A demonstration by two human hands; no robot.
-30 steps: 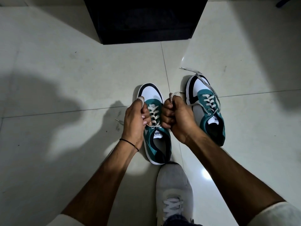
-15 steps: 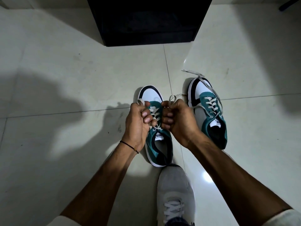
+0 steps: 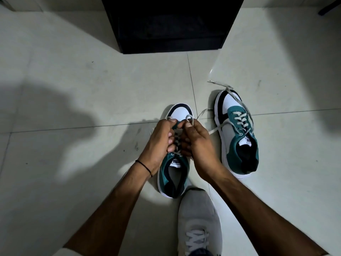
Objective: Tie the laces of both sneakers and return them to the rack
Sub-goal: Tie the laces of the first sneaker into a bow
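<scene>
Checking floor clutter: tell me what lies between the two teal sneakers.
Head view: only a loose lace end from the right sneaker trails over bare floor tile toward the left sneaker.

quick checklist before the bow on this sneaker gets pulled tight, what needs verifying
1. Left hand pinching a lace loop: ok, a loop shows above its fingertips.
2. Right hand pinching the other loop: ok.
3. Near sneaker flat on the floor: ok.
4. Loops crossed into a knot: cannot tell, fingers hide the centre.
5. Far sneaker tied: not ok, its laces trail loose on the floor.
6. Rack free to take the pair: cannot tell, its inside is too dark.
</scene>
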